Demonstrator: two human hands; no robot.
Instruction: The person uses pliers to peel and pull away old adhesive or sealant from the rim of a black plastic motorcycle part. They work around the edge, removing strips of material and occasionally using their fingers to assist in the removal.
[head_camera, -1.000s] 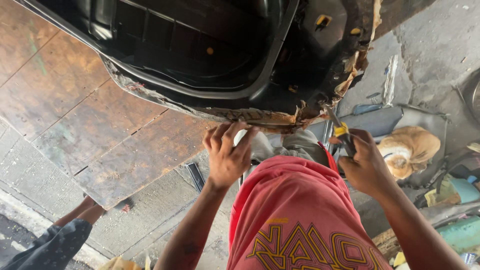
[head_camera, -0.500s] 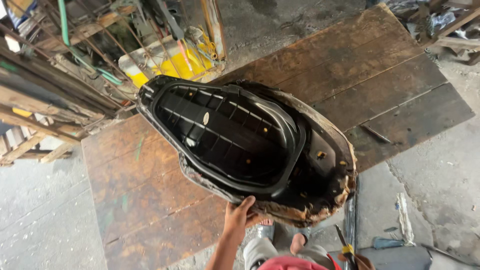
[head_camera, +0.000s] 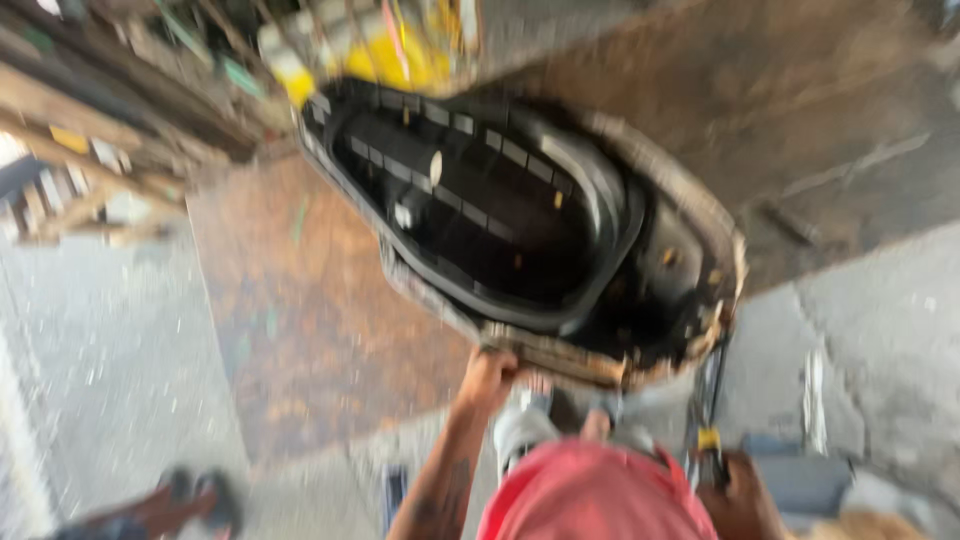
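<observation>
From my feed the frame is smeared with motion blur, so fine detail is lost. An upturned motorcycle seat fills the centre and upper middle of the frame: a glossy black moulded plastic base, ribbed and teardrop-shaped, ringed by a ragged tan edge of torn cover and crumbling foam. It lies on a counter of worn, rust-brown wooden boards.

My left hand, at lower centre, has its grip curled closed on the frayed near edge of the seat. My right hand, in the lower right corner, is wrapped around a slim dark tool with a yellow band, whose shaft rises toward the seat's rim.

Grey, gritty concrete floor spreads at the lower left.
</observation>
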